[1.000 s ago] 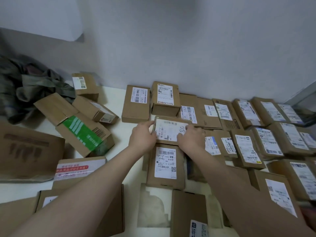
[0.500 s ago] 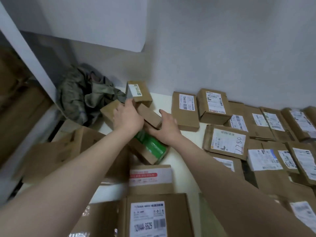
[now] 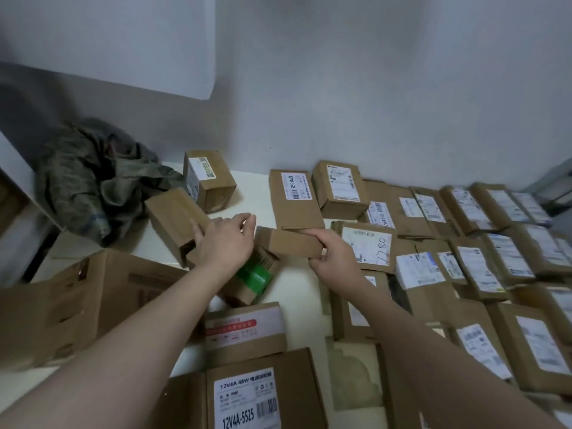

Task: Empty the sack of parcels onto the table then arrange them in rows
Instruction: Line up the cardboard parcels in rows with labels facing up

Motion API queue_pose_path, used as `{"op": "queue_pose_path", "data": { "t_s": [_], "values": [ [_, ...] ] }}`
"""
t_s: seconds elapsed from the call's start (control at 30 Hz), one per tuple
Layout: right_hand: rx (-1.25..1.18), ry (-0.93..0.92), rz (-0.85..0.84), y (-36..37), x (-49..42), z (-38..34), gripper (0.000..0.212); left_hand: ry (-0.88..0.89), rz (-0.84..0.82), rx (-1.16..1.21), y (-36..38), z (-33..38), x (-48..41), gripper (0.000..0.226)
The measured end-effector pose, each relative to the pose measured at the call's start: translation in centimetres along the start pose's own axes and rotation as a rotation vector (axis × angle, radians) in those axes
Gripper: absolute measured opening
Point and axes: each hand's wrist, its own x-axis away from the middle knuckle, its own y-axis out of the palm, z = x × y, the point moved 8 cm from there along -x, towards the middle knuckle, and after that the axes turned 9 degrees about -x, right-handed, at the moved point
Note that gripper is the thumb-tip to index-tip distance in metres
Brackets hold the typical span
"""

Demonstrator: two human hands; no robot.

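Observation:
My right hand (image 3: 332, 258) grips a small plain brown parcel (image 3: 289, 244) by its right end, held just above the white table (image 3: 297, 292). My left hand (image 3: 226, 239) hovers with relaxed fingers over a tilted brown box (image 3: 176, 221) and a parcel with green tape (image 3: 255, 275), holding nothing. Several labelled parcels lie in rows on the right, among them one marked 7780 (image 3: 366, 246). The crumpled camouflage sack (image 3: 96, 178) lies at the back left.
A large cardboard box (image 3: 71, 305) lies at the left. A parcel with a red label (image 3: 244, 329) and one marked 12V4A-5525 (image 3: 244, 397) sit near me. Another box (image 3: 209, 179) stands by the wall, which bounds the table behind.
Both hands left the 7780 parcel and went to the loose pile on the left. My right hand has taken the small plain parcel and lifted it rightward; the view has swung left.

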Motion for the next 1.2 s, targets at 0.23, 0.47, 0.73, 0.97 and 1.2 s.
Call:
{"op": "queue_pose_path", "data": {
  "t_s": [0.23,0.47,0.73,0.97,1.2],
  "values": [
    [0.163,-0.044,0.074,-2.4,3.6,2.4,0.056,0.11,-0.15,-0.291,3.3,3.9,2.1,0.056],
    [0.608,-0.115,-0.319,2.5,5.5,6.4,0.042,0.104,-0.055,-0.417,3.3,5.5,2.0,0.037],
    [0.356,-0.121,-0.017,2.1,-1.6,3.5,0.033,-0.079,0.208,-0.277,0.0,3.4,-4.0,0.087],
    [0.015,0.034,-0.009,6.3,-10.9,1.3,0.042,-0.167,0.068,-0.367,-0.3,-1.6,-10.7,0.05],
    [-0.042,-0.023,0.089,8.3,-14.8,1.3,0.054,-0.04,0.148,-0.126,1.5,-0.3,-11.5,0.068]
  ]
}}
